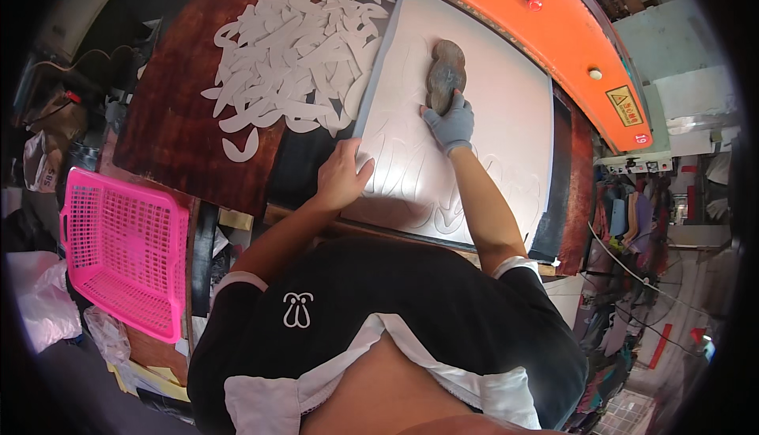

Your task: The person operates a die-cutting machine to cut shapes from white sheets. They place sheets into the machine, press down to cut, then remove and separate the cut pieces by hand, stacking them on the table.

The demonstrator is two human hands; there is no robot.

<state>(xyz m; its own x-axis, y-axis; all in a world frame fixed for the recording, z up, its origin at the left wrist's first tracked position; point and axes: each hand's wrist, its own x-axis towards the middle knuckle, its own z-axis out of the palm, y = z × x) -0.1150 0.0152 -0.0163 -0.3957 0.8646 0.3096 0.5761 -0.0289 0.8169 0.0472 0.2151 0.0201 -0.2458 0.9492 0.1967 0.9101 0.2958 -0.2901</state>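
Note:
My right hand (451,125), in a grey glove, is closed on the near end of a dark, sole-shaped cutting die (447,71). The die rests on a pale, glossy sheet (502,95) marked with curved outlines, mostly along its near and left parts. My left hand (342,175) is bare and lies at the sheet's left edge, thumb apart from the fingers, with nothing seen in it. Beyond it, a heap of pale curved cut pieces (296,55) spreads over the dark reddish table (182,95). One such piece (240,145) lies apart at the heap's near side.
An orange machine beam (506,0) with a red button (534,1) and a warning label crosses behind the sheet. At the left stands a pink plastic basket (126,253), tilted beside the table. Cables and coloured materials hang at the right.

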